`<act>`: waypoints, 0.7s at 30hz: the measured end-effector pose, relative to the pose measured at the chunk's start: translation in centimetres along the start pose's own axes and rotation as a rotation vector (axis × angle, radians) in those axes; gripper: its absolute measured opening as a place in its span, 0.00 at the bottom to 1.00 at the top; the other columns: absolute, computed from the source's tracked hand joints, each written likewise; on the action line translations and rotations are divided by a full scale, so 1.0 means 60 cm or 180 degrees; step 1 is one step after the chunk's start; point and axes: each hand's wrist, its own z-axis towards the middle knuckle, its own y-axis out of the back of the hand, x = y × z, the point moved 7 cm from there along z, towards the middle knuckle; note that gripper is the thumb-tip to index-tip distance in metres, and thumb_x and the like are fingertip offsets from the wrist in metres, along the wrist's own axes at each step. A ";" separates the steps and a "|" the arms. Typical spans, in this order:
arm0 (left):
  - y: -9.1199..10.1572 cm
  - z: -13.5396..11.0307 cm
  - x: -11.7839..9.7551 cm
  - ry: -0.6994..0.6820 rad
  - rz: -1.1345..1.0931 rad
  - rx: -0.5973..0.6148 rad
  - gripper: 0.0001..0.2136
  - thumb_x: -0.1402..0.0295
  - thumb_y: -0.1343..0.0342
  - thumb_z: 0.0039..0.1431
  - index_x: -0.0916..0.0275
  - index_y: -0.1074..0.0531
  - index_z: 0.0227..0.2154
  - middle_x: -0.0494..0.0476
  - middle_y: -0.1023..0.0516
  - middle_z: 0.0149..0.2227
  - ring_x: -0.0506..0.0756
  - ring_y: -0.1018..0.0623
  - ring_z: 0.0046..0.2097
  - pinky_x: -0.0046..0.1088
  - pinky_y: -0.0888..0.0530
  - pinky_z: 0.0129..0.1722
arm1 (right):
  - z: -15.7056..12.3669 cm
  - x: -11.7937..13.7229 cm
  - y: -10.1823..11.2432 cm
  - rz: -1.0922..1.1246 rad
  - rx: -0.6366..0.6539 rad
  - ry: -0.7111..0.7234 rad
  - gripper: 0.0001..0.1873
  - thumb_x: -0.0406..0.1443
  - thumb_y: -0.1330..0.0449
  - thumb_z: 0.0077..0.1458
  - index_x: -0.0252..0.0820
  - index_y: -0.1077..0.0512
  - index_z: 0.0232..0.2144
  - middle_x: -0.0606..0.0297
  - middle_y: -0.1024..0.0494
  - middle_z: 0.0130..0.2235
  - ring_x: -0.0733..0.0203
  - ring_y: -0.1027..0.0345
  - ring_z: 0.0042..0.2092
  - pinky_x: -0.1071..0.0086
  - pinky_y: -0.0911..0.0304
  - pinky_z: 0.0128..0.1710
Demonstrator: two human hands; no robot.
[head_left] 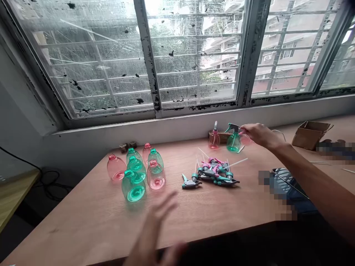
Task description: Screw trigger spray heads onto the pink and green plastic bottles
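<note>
Head view: the right hand (256, 133) reaches to the back of the counter (91, 218) and seems to grip a pink bottle (245, 140), upright beside the green spray bottle (233, 140) and apart from the headless bottles (135, 173). The left hand (154, 236), blurred, is open and empty.

Wide sliding window (194, 55) spans the back wall. Frames (151, 70) are dark, with the paint flaking badly. Left pane (91, 62) is filthy, streaked and spotted; the right panes are clearer. Metal bars (280, 48) outside, apartment blocks (222, 40) and some greenery beyond. Daylight is soft, no hard shadows. Grey-white sill wall (166, 129) below the window, light wooden counter (222, 214) butted against it. Left side: plain pale wall (16, 122), yellowish side table (13, 192), black cables (47, 184) on dark floor.
</note>
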 end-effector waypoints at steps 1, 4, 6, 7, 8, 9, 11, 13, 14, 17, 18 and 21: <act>-0.034 0.007 -0.031 -0.0433 -0.0013 0.0246 0.23 0.56 0.53 0.71 0.57 0.44 0.64 0.67 0.34 0.65 0.64 0.36 0.67 0.46 0.32 0.63 | -0.006 0.020 0.025 -0.0069 -0.0160 -0.0012 0.10 0.34 0.44 0.67 0.34 0.23 0.42 0.50 0.18 0.36 0.54 0.27 0.34 0.67 0.50 0.29; -0.101 0.037 -0.081 -0.0837 0.0143 0.0327 0.29 0.59 0.47 0.68 0.64 0.49 0.66 0.70 0.39 0.67 0.66 0.45 0.70 0.49 0.36 0.65 | -0.042 0.103 0.096 -0.0191 -0.0686 -0.0045 0.16 0.43 0.45 0.68 0.38 0.26 0.49 0.51 0.18 0.34 0.51 0.27 0.32 0.66 0.55 0.28; -0.119 0.063 -0.087 -0.0577 0.0229 0.0136 0.31 0.67 0.46 0.67 0.68 0.52 0.67 0.72 0.47 0.70 0.67 0.52 0.72 0.51 0.36 0.65 | -0.083 0.170 0.140 -0.0110 -0.1198 -0.0050 0.16 0.47 0.44 0.67 0.42 0.25 0.44 0.58 0.19 0.28 0.51 0.28 0.28 0.68 0.55 0.26; -0.122 0.074 -0.089 -0.0447 0.0303 0.0000 0.32 0.68 0.46 0.66 0.69 0.53 0.67 0.73 0.49 0.70 0.67 0.54 0.72 0.52 0.37 0.65 | -0.105 0.204 0.154 0.0087 -0.1349 0.0021 0.16 0.46 0.45 0.67 0.42 0.25 0.43 0.59 0.20 0.28 0.52 0.28 0.27 0.69 0.54 0.26; -0.123 0.082 -0.091 -0.0367 0.0414 -0.0130 0.34 0.66 0.45 0.65 0.70 0.54 0.68 0.74 0.50 0.70 0.69 0.55 0.72 0.55 0.39 0.66 | -0.130 0.232 0.170 0.0341 -0.1613 -0.0024 0.15 0.44 0.47 0.68 0.41 0.25 0.41 0.60 0.20 0.27 0.53 0.28 0.27 0.69 0.51 0.26; -0.122 0.088 -0.092 -0.0306 0.0578 -0.0266 0.36 0.63 0.43 0.65 0.71 0.54 0.68 0.75 0.49 0.70 0.71 0.55 0.72 0.60 0.41 0.66 | -0.152 0.257 0.180 0.0623 -0.1785 -0.0058 0.15 0.43 0.48 0.68 0.41 0.26 0.39 0.60 0.21 0.27 0.54 0.28 0.27 0.68 0.48 0.27; -0.116 0.094 -0.090 -0.0195 0.0983 -0.0513 0.42 0.58 0.38 0.61 0.72 0.54 0.68 0.79 0.43 0.67 0.77 0.47 0.69 0.68 0.44 0.64 | -0.179 0.300 0.179 0.1361 -0.1618 0.0055 0.14 0.41 0.50 0.69 0.41 0.28 0.37 0.64 0.23 0.25 0.58 0.30 0.25 0.69 0.44 0.27; -0.107 0.094 -0.077 0.0020 0.1226 -0.0639 0.40 0.61 0.34 0.57 0.71 0.48 0.65 0.78 0.32 0.60 0.78 0.33 0.61 0.68 0.37 0.59 | -0.191 0.336 0.165 0.1932 -0.1117 0.0277 0.13 0.40 0.50 0.70 0.42 0.29 0.36 0.66 0.23 0.24 0.60 0.29 0.24 0.69 0.41 0.27; -0.104 0.093 -0.068 0.0135 0.1198 -0.0601 0.36 0.65 0.33 0.56 0.69 0.43 0.63 0.75 0.27 0.56 0.75 0.27 0.56 0.63 0.31 0.56 | -0.195 0.350 0.158 0.2124 -0.0897 0.0403 0.13 0.40 0.49 0.70 0.43 0.29 0.35 0.67 0.22 0.24 0.60 0.28 0.24 0.70 0.40 0.27; -0.109 0.082 -0.035 0.0526 0.0452 0.0122 0.23 0.70 0.38 0.54 0.66 0.33 0.53 0.69 0.24 0.47 0.71 0.23 0.48 0.51 0.23 0.46 | -0.208 0.371 0.154 0.2416 -0.0737 0.0733 0.10 0.39 0.45 0.68 0.43 0.28 0.35 0.67 0.21 0.25 0.62 0.28 0.24 0.71 0.37 0.27; -0.121 0.073 -0.028 0.0616 -0.0087 0.0638 0.20 0.69 0.39 0.56 0.67 0.32 0.51 0.68 0.24 0.47 0.71 0.23 0.48 0.49 0.23 0.45 | -0.217 0.376 0.160 0.2482 -0.0815 0.0971 0.09 0.38 0.44 0.68 0.43 0.27 0.36 0.67 0.20 0.25 0.63 0.28 0.24 0.72 0.36 0.27; -0.149 0.027 -0.050 0.0490 -0.1816 0.2222 0.16 0.64 0.42 0.65 0.65 0.31 0.52 0.64 0.26 0.51 0.67 0.24 0.50 0.46 0.23 0.46 | -0.268 0.396 0.185 0.2825 -0.0864 0.2153 0.09 0.39 0.44 0.67 0.47 0.23 0.40 0.69 0.21 0.23 0.62 0.27 0.24 0.71 0.29 0.29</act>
